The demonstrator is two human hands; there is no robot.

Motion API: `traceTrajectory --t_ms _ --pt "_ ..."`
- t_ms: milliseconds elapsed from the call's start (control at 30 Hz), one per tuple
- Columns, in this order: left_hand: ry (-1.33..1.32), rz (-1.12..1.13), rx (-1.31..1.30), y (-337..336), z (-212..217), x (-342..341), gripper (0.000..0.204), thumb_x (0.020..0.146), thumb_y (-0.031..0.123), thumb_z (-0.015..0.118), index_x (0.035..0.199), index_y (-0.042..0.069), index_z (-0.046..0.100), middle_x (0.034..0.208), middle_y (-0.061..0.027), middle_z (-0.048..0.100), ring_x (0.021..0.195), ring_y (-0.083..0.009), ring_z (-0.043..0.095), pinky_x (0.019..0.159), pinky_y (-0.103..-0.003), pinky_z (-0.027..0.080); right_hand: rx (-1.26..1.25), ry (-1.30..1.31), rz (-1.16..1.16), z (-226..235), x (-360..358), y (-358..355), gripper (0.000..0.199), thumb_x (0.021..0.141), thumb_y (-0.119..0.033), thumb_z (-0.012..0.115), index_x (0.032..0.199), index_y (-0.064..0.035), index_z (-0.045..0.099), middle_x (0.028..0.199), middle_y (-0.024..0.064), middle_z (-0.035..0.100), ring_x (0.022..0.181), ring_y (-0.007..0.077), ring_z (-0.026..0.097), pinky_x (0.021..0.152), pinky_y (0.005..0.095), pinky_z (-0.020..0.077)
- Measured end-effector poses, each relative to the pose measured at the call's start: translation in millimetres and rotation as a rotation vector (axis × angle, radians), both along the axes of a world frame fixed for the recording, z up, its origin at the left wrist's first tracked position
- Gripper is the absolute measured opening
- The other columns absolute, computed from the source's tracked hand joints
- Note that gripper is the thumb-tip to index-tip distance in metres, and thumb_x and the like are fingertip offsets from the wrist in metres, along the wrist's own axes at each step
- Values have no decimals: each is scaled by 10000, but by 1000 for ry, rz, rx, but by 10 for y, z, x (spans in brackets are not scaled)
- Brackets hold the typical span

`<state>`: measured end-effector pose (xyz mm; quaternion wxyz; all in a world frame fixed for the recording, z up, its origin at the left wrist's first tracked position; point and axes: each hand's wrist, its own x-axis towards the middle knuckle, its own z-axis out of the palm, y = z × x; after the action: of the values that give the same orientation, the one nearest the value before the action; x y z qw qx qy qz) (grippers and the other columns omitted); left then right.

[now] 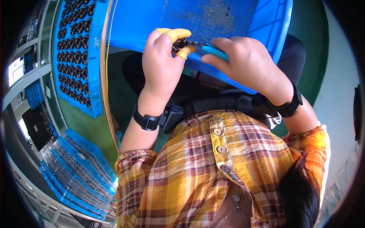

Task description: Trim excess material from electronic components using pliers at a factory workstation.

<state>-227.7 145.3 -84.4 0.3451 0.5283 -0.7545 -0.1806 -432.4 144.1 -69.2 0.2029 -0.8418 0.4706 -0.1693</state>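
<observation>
My left hand (164, 53) pinches a small dark part with coppery glints (178, 45) between thumb and fingers that wear yellow finger cots. In my right hand (245, 57) is a hand tool with light-blue grips (215, 51), probably pliers or cutters. Its slim metal jaws reach left to the dark part and seem to touch it; the exact contact is too small to make out. Both hands are over the near edge of a large blue plastic bin (232, 78), whose floor carries scattered grey bits.
At the left, a blue tray (95, 76) holds rows of similar dark, coppery parts on a green surface (85, 125). A wooden edge (104, 76) runs beside it. Stacked clear and blue trays (76, 174) stand at lower left. The bin rests close to my lap.
</observation>
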Motion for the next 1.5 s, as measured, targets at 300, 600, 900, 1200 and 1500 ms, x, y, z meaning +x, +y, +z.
traceTrajectory --t_ms 300,600,900,1200,1500 --pt "645 -23 460 17 7 -11 389 874 -105 640 1238 -34 522 1141 -131 625 982 -209 659 891 -324 564 149 -117 -68 -51 -30 -7 528 926 -553 540 936 -43 676 702 186 650 702 371 663 609 454 534" --pt "711 -67 354 21 -65 -7 313 876 -97 641 1160 -30 526 1100 -153 640 991 -249 673 870 -348 579 92 -119 -58 -33 -10 30 502 915 -534 570 909 -42 671 689 175 647 693 372 661 592 446 530" --pt "563 -25 273 13 -70 9 302 802 -150 683 1067 -23 612 1056 -99 612 961 -187 673 860 -280 576 44 -119 -50 28 -11 53 441 889 -482 630 891 -44 678 680 166 647 672 360 659 576 436 527" --pt "592 -23 277 15 -78 -23 291 791 -157 687 1048 -30 635 1060 -89 580 956 -184 665 857 -274 572 -5 -85 -44 -13 -24 37 412 864 -464 665 867 -53 683 655 156 644 623 346 653 540 422 523" --pt "567 -10 295 40 -90 -1 296 793 -160 677 1057 -33 631 1052 -87 562 952 -178 654 851 -269 574 1 -126 -60 -121 12 59 414 877 -474 641 857 -63 691 628 162 636 604 350 650 525 435 524"
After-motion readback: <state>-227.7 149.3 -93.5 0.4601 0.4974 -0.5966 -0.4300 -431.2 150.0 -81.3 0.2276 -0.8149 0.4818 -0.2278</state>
